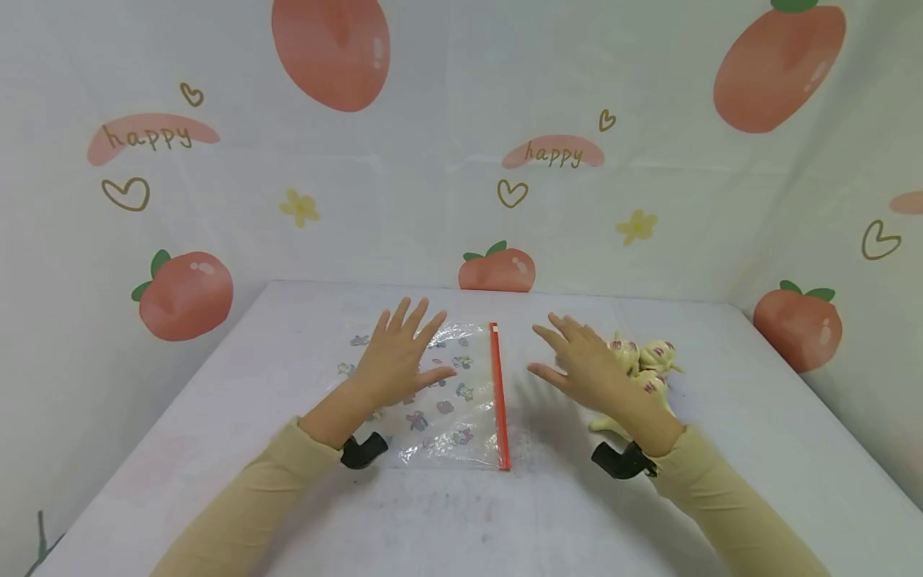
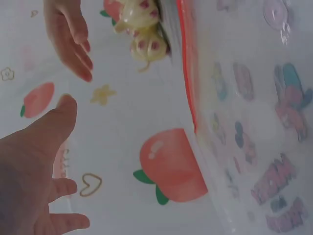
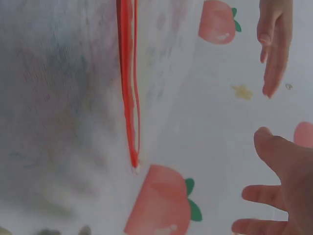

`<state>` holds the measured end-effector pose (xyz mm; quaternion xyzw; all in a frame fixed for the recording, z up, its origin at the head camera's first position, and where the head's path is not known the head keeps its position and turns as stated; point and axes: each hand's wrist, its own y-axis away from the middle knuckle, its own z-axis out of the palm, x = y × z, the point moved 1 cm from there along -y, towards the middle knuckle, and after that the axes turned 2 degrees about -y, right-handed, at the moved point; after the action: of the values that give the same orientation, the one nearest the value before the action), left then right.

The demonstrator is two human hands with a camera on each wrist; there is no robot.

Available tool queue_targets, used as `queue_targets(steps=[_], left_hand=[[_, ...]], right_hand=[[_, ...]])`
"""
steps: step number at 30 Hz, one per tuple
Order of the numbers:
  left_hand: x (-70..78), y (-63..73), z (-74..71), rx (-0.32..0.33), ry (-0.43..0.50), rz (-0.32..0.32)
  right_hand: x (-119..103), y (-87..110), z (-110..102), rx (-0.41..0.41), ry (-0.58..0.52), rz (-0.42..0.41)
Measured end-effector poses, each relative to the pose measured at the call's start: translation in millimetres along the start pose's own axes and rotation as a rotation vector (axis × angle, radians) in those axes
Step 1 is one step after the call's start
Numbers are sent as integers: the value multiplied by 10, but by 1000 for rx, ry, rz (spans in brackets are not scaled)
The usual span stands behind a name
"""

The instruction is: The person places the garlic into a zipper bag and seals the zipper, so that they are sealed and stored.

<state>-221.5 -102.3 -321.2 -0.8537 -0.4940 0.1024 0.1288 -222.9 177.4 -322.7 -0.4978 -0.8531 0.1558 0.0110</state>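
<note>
A clear plastic zip bag (image 1: 450,425) printed with small cartoon figures lies flat on the table, its red zip strip (image 1: 500,397) along the right side. Over the bag's left part, my left hand (image 1: 397,357) is held with fingers spread and holds nothing. My right hand (image 1: 594,369), fingers extended, hovers right of the red strip and partly covers a cluster of pale yellow-green, garlic-like bulbs (image 1: 658,353) with purple marks. In the left wrist view the bulbs (image 2: 139,17) look glossy and have thin stems. Both hands appear raised off the table.
A white table (image 1: 461,521) carries everything. Behind and beside it hang white cloth walls (image 1: 404,184) printed with peaches, hearts and flowers. Black wrist-camera mounts (image 1: 364,450) sit under both wrists.
</note>
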Motion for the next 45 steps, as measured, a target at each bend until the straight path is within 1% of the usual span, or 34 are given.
queue_targets(steps=[2, 5, 8, 10, 14, 18, 23, 25, 30, 36, 39, 40, 45], left_hand=[[50, -9, 2, -20, 4, 28], [121, -28, 19, -72, 19, 59], [186, -46, 56, -133, 28, 90], [226, -54, 88, -175, 36, 106], [303, -67, 146, -248, 72, 122], [371, -83, 200, -288, 98, 143], [421, -100, 305, -342, 118, 155], [430, -106, 353, -359, 124, 155], [448, -117, 462, -399, 117, 147], [467, -111, 577, -461, 110, 144], [469, -105, 605, -470, 126, 148], [469, -104, 609, -470, 137, 147], [467, -102, 616, -474, 190, 124]], right_hand=[[-33, 12, 47, 13, -1, -43], [-64, 24, 138, 10, -5, -88], [-92, 26, 225, -49, -13, -99], [-106, 32, 279, -105, -32, -89], [-132, 37, 374, -185, -44, -76], [-151, 39, 450, -235, -43, -75], [-162, 46, 520, -295, -94, -49], [-158, 44, 556, -314, -112, -51], [-156, 46, 603, -339, -142, -68], [-189, 61, 578, -353, -161, -88], [-200, 63, 571, -364, -170, -83], [-201, 61, 573, -374, -189, -68], [-211, 50, 582, -387, -204, -76]])
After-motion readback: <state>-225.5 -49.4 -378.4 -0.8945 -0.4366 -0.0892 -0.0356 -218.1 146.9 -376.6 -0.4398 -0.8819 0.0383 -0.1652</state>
